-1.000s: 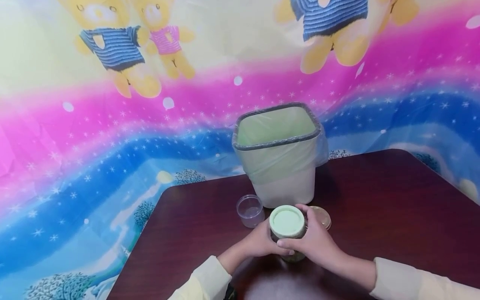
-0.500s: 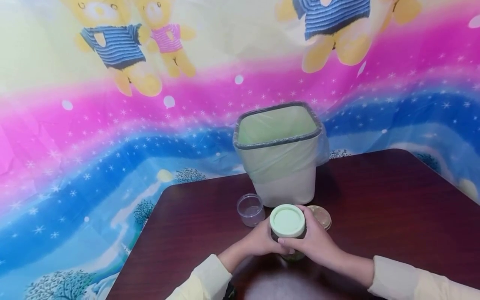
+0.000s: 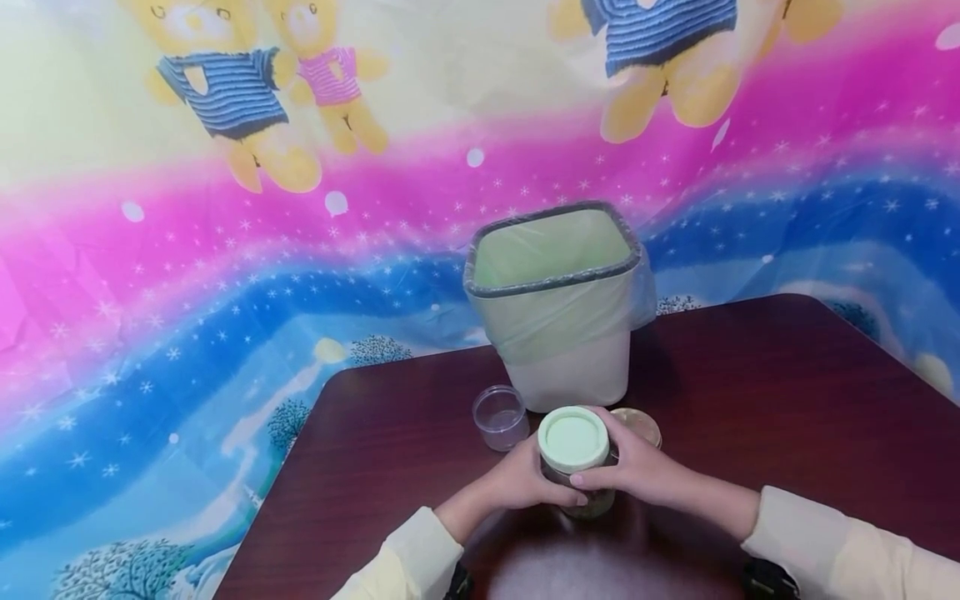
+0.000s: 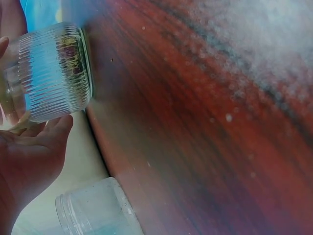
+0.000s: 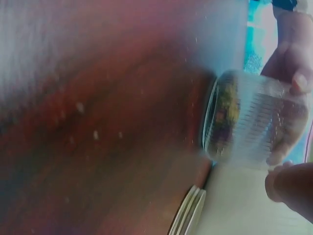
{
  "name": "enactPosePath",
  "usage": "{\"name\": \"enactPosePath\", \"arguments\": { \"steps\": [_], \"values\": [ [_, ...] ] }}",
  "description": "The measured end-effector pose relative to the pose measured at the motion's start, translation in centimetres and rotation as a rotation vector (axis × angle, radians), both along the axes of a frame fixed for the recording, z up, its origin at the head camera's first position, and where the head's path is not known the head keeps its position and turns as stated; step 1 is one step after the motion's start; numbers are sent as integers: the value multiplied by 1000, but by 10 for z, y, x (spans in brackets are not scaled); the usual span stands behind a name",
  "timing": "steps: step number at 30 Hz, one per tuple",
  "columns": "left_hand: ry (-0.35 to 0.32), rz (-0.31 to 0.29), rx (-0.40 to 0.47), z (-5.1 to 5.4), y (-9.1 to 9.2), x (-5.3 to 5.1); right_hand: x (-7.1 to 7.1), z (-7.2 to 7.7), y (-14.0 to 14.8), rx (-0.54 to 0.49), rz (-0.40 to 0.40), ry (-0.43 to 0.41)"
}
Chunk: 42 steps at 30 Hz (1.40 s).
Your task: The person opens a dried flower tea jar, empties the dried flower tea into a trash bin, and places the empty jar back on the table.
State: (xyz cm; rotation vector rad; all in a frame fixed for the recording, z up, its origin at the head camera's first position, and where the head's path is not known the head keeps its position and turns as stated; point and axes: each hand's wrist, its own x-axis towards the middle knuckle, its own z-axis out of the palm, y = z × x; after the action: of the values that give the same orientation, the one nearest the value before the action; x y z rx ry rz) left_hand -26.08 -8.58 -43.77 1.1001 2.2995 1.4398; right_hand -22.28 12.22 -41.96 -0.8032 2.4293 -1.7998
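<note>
In the head view, a jar (image 3: 591,503) with a green lid (image 3: 573,439) stood upright on the dark red table (image 3: 397,458), between a person's two hands. The left hand (image 3: 528,479) gripped its left side with the thumb across the front; the right hand (image 3: 633,465) gripped the right side, its thumb just above the other. Both were curled about the jar, only as wide as its body. A clear tub (image 3: 501,419) stood just beyond the left hand, and a flat tan disc (image 3: 641,427) lay by the right. Behind them was a pale bin (image 3: 566,367) with a grey rim and a plastic liner, before a backdrop (image 3: 420,200) printed with teddy bears. The left wrist view showed the jar's ribbed clear wall, dark and yellowish bits in the bottom, and the left fingers against its side. The right wrist view was blurred, but the jar's base seemed to rest on the table; the disc showed layered edges near it.
</note>
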Motion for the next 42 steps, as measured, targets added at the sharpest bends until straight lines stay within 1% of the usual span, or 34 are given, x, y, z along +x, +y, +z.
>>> {"name": "enactPosePath", "arguments": {
  "steps": [5, 8, 12, 16, 20, 24, 27, 30, 38, 42],
  "values": [
    [6, -5, -3, 1, 0, -1, -2, 1, 3, 24, 6, 5],
    [0, -3, -10, 2, 0, 0, 0, 1, 2, 16, -25, 0],
    [-14, 3, -14, 1, 0, 1, 8, 1, -5, 2, -142, 15],
    [-9, -14, -8, 1, -1, 1, 19, 3, -15, -13, -269, 42],
    [-2, -28, -23, 2, -3, 1, 27, 4, -26, -15, -360, 3],
    [-8, -28, -32, 3, -3, 1, 27, 5, -32, -13, -415, -34],
    [-2, -33, -22, 2, -2, 0, 25, 5, -31, -21, -408, -40],
    [5, -38, -6, 2, -1, 0, 23, 6, -27, -20, -368, -30],
    [-23, 0, -7, 3, 0, 3, 12, 2, -12, -19, -207, -16],
    [-9, 2, -7, 4, 0, 4, 5, 1, -3, -36, -100, 7]
  ]
}}
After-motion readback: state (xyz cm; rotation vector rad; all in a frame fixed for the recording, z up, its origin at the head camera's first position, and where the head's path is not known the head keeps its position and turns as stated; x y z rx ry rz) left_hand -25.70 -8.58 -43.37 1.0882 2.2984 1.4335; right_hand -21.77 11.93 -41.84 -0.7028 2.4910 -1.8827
